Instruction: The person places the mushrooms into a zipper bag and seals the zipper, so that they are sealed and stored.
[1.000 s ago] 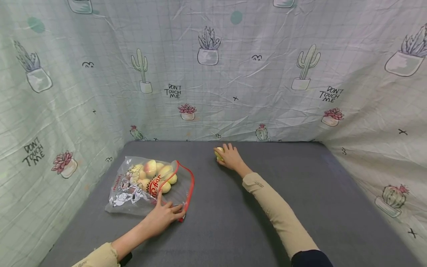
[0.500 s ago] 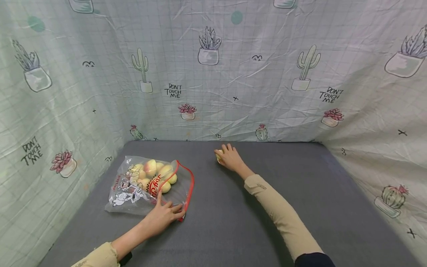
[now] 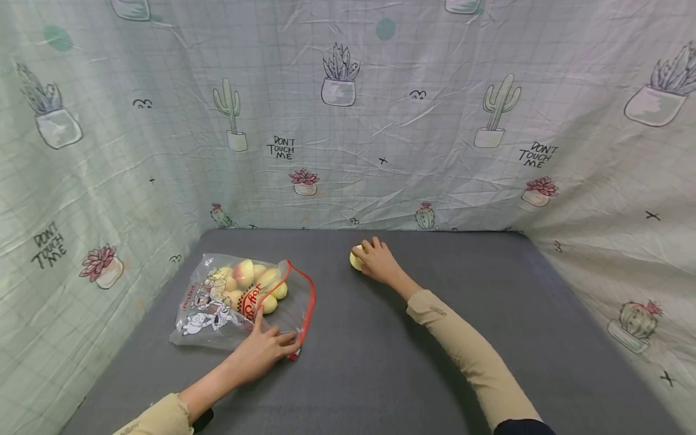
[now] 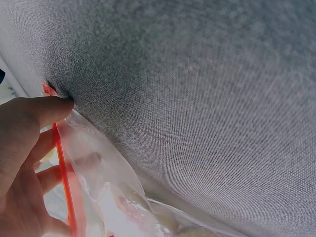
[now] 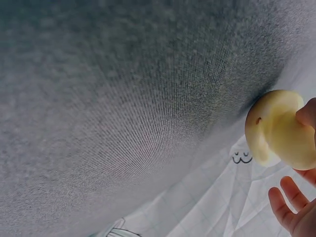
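My right hand [image 3: 379, 261] grips a yellow peach [image 5: 279, 131] near the far edge of the table; its thumb lies on the fruit, and two fingers stand apart from it in the right wrist view. At the left lies a clear plastic bag [image 3: 214, 335] with a red zip edge, printed with cartoon figures and red lettering. Several yellow peaches [image 3: 244, 273] lie inside it, some with a red blush. My left hand [image 3: 260, 353] pinches the bag's red edge [image 4: 61, 153] at the near corner of its mouth, thumb on one side and fingers on the other.
A dark grey cloth-covered table [image 3: 348, 374] spreads under both hands. Behind it and along both sides hangs a pale curtain [image 3: 380, 121] printed with potted cacti and succulents.
The right hand has drawn slightly nearer and to the right, and the peach has shifted a little nearer with it. The left hand and the bag have stayed in place.
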Action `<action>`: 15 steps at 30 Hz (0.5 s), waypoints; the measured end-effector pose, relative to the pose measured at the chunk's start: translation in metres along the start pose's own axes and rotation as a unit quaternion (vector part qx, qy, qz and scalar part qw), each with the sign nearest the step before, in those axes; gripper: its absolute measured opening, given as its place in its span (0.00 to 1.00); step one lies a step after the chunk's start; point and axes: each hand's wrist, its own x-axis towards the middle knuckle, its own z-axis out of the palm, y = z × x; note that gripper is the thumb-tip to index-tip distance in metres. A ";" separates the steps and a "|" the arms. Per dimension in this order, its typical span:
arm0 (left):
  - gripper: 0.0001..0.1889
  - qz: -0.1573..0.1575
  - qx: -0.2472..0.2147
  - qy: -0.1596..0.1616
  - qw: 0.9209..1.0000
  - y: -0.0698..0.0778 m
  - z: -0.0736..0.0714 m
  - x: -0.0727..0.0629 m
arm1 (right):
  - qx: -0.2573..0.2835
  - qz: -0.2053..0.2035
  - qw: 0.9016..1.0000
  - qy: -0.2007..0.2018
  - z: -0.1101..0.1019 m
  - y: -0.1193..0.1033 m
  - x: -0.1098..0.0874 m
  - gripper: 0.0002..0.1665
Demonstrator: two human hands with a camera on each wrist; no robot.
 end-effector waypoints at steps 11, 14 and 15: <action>0.23 0.010 -0.010 -0.010 1.000 -0.004 0.002 -0.001 | 0.048 -0.045 0.997 0.029 -0.014 -0.006 -0.011 0.18; 0.23 0.007 -0.018 -0.013 1.000 -0.004 0.002 -0.001 | 0.062 -0.064 0.995 0.046 -0.018 -0.010 -0.015 0.17; 0.23 0.008 -0.020 -0.013 1.000 -0.004 0.002 -0.001 | 0.066 -0.068 0.994 0.048 -0.020 -0.012 -0.016 0.16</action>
